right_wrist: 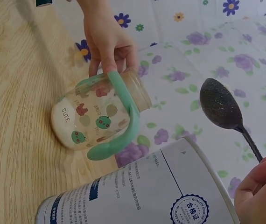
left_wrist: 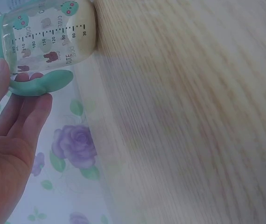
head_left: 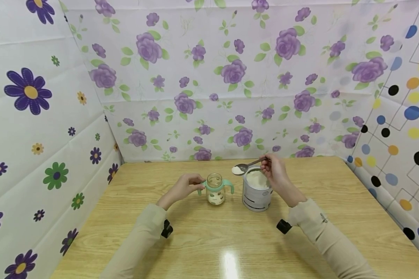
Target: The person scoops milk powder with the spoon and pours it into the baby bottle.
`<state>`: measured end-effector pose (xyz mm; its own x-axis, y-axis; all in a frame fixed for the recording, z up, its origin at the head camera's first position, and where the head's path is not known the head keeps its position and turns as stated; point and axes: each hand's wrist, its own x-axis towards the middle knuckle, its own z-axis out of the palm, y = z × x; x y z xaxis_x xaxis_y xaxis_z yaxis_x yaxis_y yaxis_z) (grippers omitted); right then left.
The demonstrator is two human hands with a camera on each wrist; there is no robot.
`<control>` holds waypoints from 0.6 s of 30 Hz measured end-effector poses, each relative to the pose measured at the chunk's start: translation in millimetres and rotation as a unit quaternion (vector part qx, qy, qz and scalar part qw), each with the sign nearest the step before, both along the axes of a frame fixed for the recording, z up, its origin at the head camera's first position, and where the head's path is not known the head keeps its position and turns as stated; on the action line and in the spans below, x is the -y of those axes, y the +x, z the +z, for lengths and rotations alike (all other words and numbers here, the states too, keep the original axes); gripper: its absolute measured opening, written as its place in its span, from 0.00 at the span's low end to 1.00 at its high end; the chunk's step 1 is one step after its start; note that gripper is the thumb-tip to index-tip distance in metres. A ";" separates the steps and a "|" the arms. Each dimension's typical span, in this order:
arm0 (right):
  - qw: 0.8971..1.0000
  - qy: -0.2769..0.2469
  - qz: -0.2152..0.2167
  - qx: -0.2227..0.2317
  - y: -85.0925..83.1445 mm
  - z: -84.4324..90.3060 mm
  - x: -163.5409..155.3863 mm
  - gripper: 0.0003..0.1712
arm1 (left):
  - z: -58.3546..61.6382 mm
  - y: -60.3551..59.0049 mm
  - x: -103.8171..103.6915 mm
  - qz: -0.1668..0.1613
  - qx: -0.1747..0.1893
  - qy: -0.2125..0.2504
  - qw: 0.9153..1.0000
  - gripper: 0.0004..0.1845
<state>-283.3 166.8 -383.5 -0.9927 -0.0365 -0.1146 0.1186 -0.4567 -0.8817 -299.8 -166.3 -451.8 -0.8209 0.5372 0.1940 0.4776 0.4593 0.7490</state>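
Observation:
A clear baby bottle [head_left: 215, 189] with mint-green handles stands on the wooden table [head_left: 230, 248], some white powder at its bottom. My left hand [head_left: 185, 186] grips its left handle [left_wrist: 35, 86]; the bottle [right_wrist: 98, 116] shows cartoon prints. To its right stands an open metal powder tin [head_left: 256, 190], also in the right wrist view [right_wrist: 142, 191]. My right hand [head_left: 276, 174] pinches the handle of a metal spoon [head_left: 243, 167] heaped with white powder, held above the gap between tin and bottle. The spoon's underside [right_wrist: 219, 105] shows in the right wrist view.
Floral sheets [head_left: 209, 77] wall the table at the back and left, a dotted sheet [head_left: 401, 128] at the right. Bare wood lies in front of the bottle and tin.

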 end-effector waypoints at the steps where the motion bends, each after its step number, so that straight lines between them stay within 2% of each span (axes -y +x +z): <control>1: 1.000 0.001 0.002 0.000 0.2 0.1 0.5 0.21 | -1.5 -1.1 0.4 0.001 -0.001 0.002 1.000 0.11; 18: 1.000 0.008 0.022 0.000 0.7 -3.2 6.3 0.23 | 0.5 -0.2 0.6 0.007 0.003 -0.003 1.000 0.10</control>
